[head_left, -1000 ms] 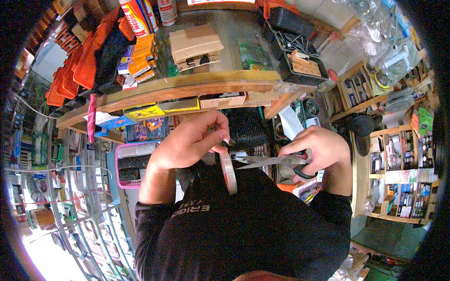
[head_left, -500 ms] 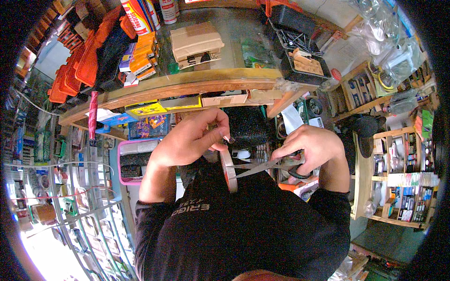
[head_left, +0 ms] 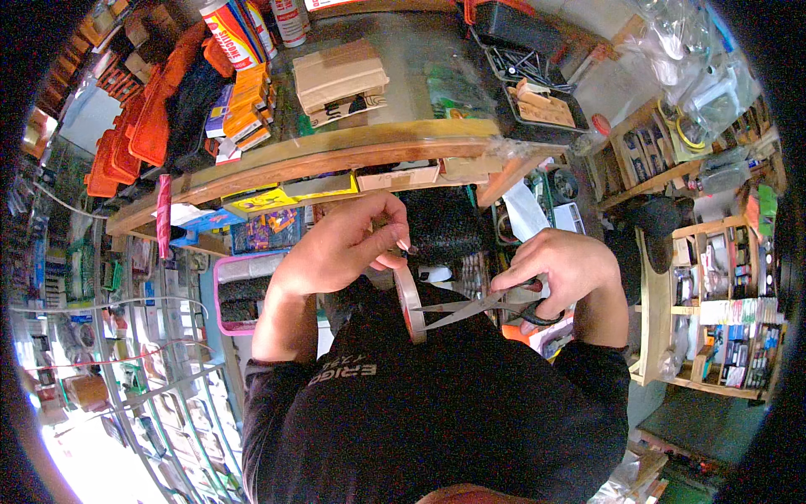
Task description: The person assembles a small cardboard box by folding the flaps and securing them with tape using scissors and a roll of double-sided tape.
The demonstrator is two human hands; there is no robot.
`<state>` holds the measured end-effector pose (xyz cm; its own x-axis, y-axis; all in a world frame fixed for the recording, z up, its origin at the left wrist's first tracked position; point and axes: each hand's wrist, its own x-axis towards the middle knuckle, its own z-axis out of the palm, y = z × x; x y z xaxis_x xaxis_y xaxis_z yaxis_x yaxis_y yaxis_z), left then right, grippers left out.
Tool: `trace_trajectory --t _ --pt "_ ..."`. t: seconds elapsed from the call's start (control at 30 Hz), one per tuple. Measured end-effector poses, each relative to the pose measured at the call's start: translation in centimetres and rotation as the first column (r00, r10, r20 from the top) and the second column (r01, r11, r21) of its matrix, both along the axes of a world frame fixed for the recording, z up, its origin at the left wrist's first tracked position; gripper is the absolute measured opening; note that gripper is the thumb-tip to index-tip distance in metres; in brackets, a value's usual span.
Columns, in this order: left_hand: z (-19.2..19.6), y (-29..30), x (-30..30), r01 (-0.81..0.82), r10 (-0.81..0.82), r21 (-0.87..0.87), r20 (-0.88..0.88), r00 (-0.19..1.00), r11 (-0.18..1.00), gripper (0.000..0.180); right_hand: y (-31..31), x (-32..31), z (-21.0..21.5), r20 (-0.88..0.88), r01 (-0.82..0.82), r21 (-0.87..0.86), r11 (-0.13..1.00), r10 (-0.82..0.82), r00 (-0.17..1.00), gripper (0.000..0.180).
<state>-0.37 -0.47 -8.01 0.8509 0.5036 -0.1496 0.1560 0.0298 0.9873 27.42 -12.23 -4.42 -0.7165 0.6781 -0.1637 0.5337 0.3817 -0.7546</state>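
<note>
Pinched between the thumb and fingers of my left hand [head_left: 340,244] is the top of a pale, narrow strip of tape [head_left: 408,298]. The strip hangs down in front of my black shirt, with a reddish edge along its lower part. A small dark bit shows at my fingertips; I cannot make out what it is. My right hand [head_left: 567,273] is closed round the dark handles of a pair of scissors [head_left: 470,311]. Their metal blades are spread apart and point left, with the tips close beside the lower part of the strip.
Ahead stands a wooden-framed glass counter [head_left: 336,147] with a folded cardboard box [head_left: 340,80] on top. A black open toolbox [head_left: 537,92] holds screws or nails. Orange cases [head_left: 151,118] stand at left. A pink-rimmed basket [head_left: 220,294] lies below; stocked shelves [head_left: 730,311] line the right.
The scissors have shifted slightly right, so their blade tips no longer overlap the strip as much. My left hand keeps its pinch. The whole view has tilted a little.
</note>
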Motion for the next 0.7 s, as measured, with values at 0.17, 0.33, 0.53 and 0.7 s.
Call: trace_trajectory --t 0.17,0.33,0.53,0.7 --pt "-0.3 -0.1 0.0 -0.02 0.02 -0.029 -0.01 1.0 0.999 0.012 -0.1 0.3 -0.1 0.01 -0.015 0.006 1.0 0.015 1.0 0.058" --pt "-0.6 -0.1 -0.1 -0.014 0.015 -0.053 0.01 1.0 0.999 0.012 -0.7 1.1 0.2 -0.052 0.029 0.021 0.999 -0.028 0.998 0.059" --pt "-0.3 0.1 -1.2 -0.066 0.067 -0.066 0.014 0.998 0.996 0.014 -2.0 0.7 -0.2 -0.087 0.551 0.261 0.793 -0.549 0.831 0.049" --pt "-0.3 -0.1 -1.7 -0.1 0.102 -0.105 0.008 0.995 0.989 0.015 1.5 -1.9 -2.6 -0.114 0.773 0.264 0.577 -0.777 0.619 0.035"
